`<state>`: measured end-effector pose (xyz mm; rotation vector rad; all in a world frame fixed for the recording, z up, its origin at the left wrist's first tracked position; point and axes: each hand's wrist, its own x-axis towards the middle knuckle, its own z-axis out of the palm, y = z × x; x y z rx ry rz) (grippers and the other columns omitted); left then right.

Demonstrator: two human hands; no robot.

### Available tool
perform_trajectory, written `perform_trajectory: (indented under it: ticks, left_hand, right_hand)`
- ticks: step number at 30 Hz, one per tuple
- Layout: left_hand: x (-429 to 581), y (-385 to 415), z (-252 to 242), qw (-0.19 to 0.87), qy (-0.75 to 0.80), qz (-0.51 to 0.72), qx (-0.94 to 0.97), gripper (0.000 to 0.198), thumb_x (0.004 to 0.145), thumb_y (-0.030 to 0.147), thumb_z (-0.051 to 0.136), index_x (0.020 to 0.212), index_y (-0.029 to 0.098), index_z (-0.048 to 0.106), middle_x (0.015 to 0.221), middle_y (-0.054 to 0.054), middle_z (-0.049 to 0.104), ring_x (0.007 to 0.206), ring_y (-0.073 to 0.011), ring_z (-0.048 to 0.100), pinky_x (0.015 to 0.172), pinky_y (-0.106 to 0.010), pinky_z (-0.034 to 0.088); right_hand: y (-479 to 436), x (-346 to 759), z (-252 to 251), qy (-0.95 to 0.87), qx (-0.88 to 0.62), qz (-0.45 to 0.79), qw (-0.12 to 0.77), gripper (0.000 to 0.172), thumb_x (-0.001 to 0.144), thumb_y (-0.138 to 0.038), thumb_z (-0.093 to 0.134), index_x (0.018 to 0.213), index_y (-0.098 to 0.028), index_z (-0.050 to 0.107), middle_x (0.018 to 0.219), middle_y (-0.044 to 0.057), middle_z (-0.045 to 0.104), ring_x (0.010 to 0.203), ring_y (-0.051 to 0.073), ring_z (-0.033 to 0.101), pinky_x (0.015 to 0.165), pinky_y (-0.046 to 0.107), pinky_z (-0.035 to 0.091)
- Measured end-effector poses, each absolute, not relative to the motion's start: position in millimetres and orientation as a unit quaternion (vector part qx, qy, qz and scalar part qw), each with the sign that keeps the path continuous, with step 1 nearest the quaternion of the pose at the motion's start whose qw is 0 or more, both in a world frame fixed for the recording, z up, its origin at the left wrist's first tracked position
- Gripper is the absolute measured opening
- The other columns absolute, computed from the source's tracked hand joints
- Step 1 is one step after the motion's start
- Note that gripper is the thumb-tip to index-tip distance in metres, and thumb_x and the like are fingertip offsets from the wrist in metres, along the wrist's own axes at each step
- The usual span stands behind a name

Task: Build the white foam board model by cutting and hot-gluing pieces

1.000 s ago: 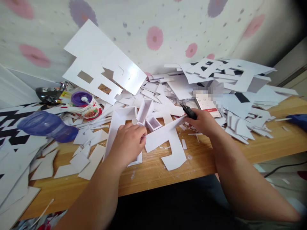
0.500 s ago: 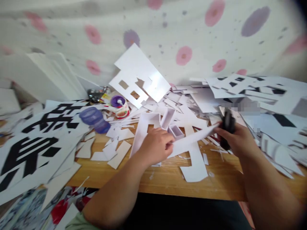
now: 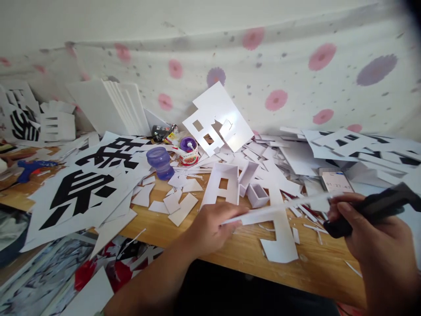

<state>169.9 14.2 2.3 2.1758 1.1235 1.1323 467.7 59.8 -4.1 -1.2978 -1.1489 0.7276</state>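
A long white strip (image 3: 276,210) of board or card spans the space between my two hands above the table. Its near end is pinched between the thumb and fingers of my left hand (image 3: 212,226). My right hand (image 3: 378,239) is wrapped round a chunky black hand tool (image 3: 371,207) whose kind I cannot make out. The strip's far end reaches the fingertips of that hand. Just beyond my left hand stands a white walled piece (image 3: 213,182) with a cut-out, beside a small open white box (image 3: 258,195). Under the strip lies an angular flat white cutout (image 3: 279,252).
Left are sheets with black characters (image 3: 83,188) and a blue glue gun (image 3: 24,170). A purple cup (image 3: 161,163) and a tub (image 3: 188,156) stand mid-table. A white panel (image 3: 220,116) leans behind scraps. A phone (image 3: 337,181) lies near my right hand.
The view has shifted, showing more of the left side. My right hand has moved right and nearer with the black tool, which has tipped from upright to lying nearly level. The strip shows more edge-on.
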Motion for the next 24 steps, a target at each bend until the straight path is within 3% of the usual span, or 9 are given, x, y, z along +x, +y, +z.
perform_trajectory:
  ticks: [3,5,6,10,13,17,20,22,24]
  left_hand:
    - [132,-5,-10,0.173,0.543,0.486,0.662,0.028,0.093,0.031,0.049,0.111,0.02,0.067,0.084,-0.004,0.074,0.072,-0.0175,0.068,0.069,-0.028,0.054]
    - [104,-13,-20,0.096,0.639,0.491,0.585,0.031,0.092,0.035,0.049,0.113,0.02,0.066,0.095,-0.005,0.074,0.071,-0.0176,0.068,0.071,-0.029,0.054]
    - [91,-15,-25,0.064,0.67,0.47,0.571,0.033,0.092,0.037,0.049,0.116,0.021,0.064,0.102,-0.005,0.073,0.074,-0.0183,0.069,0.074,-0.03,0.054]
    - [48,-16,-43,-0.006,0.75,0.301,0.588,0.04,0.093,0.037,0.04,0.125,0.023,0.059,0.126,-0.009,0.064,0.116,-0.0278,0.06,0.094,-0.038,0.049]
    - [34,-11,-49,-0.008,0.786,0.197,0.586,0.046,0.094,0.034,0.032,0.131,0.017,0.055,0.126,-0.016,0.063,0.116,-0.0329,0.059,0.094,-0.046,0.048]
    - [38,-8,-47,-0.061,0.814,0.14,0.56,0.047,0.09,0.042,0.041,0.127,0.019,0.058,0.127,-0.017,0.062,0.114,-0.0411,0.058,0.097,-0.062,0.039]
    - [51,0,-46,-0.063,0.755,0.253,0.601,0.042,0.086,0.046,0.049,0.116,0.022,0.063,0.124,-0.013,0.065,0.116,-0.0343,0.058,0.101,-0.052,0.043]
    - [62,14,-45,0.022,0.713,0.322,0.623,0.041,0.086,0.049,0.05,0.115,0.023,0.063,0.117,-0.01,0.069,0.109,-0.028,0.064,0.095,-0.042,0.05]
    - [73,35,-41,0.141,0.707,0.324,0.613,0.048,0.084,0.053,0.049,0.117,0.02,0.062,0.112,-0.01,0.072,0.101,-0.0271,0.068,0.088,-0.039,0.055]
  right_hand:
    - [49,464,-7,-0.454,-0.526,0.333,0.638,0.007,0.075,-0.043,0.07,0.079,-0.038,0.067,0.077,0.004,0.051,0.061,0.021,0.049,0.05,0.042,0.038]
    - [46,467,-15,-0.444,-0.515,0.355,0.641,0.01,0.074,-0.043,0.071,0.081,-0.037,0.067,0.077,0.003,0.052,0.06,0.021,0.05,0.047,0.04,0.04]
    - [45,470,-20,-0.438,-0.512,0.364,0.643,0.012,0.074,-0.044,0.071,0.082,-0.036,0.067,0.074,0.003,0.052,0.059,0.021,0.05,0.047,0.039,0.04]
    - [44,482,-43,-0.427,-0.526,0.381,0.629,0.024,0.07,-0.046,0.076,0.085,-0.03,0.066,0.064,-0.001,0.053,0.053,0.017,0.05,0.044,0.032,0.041]
    - [41,485,-54,-0.437,-0.544,0.38,0.607,0.03,0.069,-0.049,0.075,0.087,-0.027,0.066,0.06,-0.002,0.053,0.051,0.015,0.05,0.045,0.029,0.041]
    - [35,488,-60,-0.454,-0.557,0.373,0.586,0.03,0.07,-0.049,0.074,0.087,-0.027,0.065,0.059,-0.002,0.055,0.052,0.015,0.052,0.047,0.027,0.043]
    - [34,493,-68,-0.459,-0.58,0.353,0.573,0.032,0.069,-0.052,0.074,0.087,-0.027,0.066,0.058,-0.001,0.056,0.051,0.016,0.053,0.044,0.026,0.043]
    - [34,497,-73,-0.459,-0.594,0.34,0.567,0.035,0.068,-0.053,0.073,0.087,-0.025,0.067,0.058,-0.001,0.056,0.05,0.016,0.052,0.043,0.026,0.043]
    - [33,502,-76,-0.46,-0.59,0.332,0.575,0.037,0.07,-0.054,0.072,0.088,-0.022,0.067,0.057,-0.001,0.054,0.049,0.015,0.051,0.044,0.026,0.043]
